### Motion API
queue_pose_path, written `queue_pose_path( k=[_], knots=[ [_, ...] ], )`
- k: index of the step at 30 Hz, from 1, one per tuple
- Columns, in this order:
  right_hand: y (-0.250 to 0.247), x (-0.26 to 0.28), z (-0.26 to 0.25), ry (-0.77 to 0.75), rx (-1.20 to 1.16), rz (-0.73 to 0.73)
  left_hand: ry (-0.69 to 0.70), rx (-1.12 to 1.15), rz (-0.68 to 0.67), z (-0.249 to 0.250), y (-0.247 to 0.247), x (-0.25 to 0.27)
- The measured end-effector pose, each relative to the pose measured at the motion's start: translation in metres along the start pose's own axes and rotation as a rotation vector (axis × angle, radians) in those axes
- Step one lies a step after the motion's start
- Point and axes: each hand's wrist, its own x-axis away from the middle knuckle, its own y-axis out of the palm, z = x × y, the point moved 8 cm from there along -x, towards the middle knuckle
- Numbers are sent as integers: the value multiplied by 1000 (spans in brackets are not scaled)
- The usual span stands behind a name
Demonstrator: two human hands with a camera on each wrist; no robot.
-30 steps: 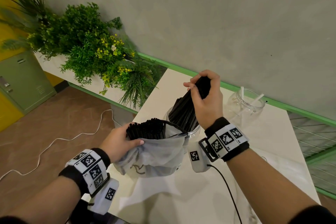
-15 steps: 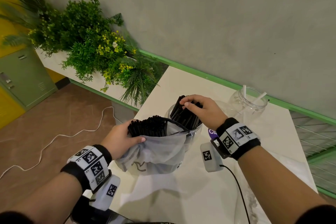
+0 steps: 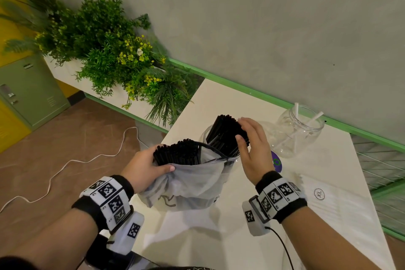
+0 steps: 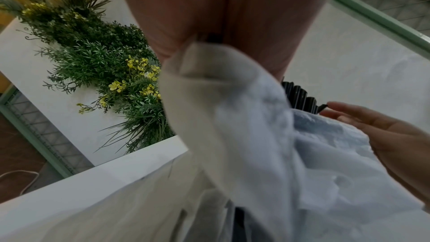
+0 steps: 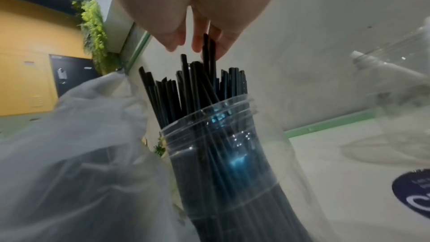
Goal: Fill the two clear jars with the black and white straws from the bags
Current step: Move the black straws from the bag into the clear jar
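So I'm at the white tabletop (image 3: 219, 103), which sits against a grey wall with a big planter of greenery (image 3: 105, 50) off to my left. Biggest thing in front of me is the translucent bag (image 3: 186, 184), slumped on the tabletop with a bundle of black straws (image 3: 177, 152) poking out the top. My left hand (image 3: 145, 167) grips the bag around that bundle, thumb curled over the plastic. Right behind the bag is the near jar (image 5: 221, 144), already packed with black straws standing up out of its mouth. My right hand (image 3: 252, 149) is open, fingers straight, resting against the tops of those straws. The far jar (image 3: 300, 131) sits by the wall to the right with a couple of white straws (image 3: 315, 117) in it.
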Motion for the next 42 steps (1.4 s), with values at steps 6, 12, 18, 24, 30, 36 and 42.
queue_pose_path(
  k=[6,12,18,24,30,36,42],
  knots=[
    [9,-23,-1,89,-13,-50,6,11,-1,0,1,0],
    [40,-45,-12,14,167,-375,8,21,-5,-1,1,1],
    [36,-76,-32,-24,210,-413,-18,27,-6,-8,0,0],
    [46,-83,-40,14,128,-530,-14,28,-2,-8,1,-1],
    [11,-64,-21,13,46,-219,-3,44,3,-8,0,1],
    [2,-9,6,-28,120,-220,-7,26,9,-14,0,-3],
    [16,0,13,-76,251,-212,-3,43,-2,-15,4,-4]
  ],
)
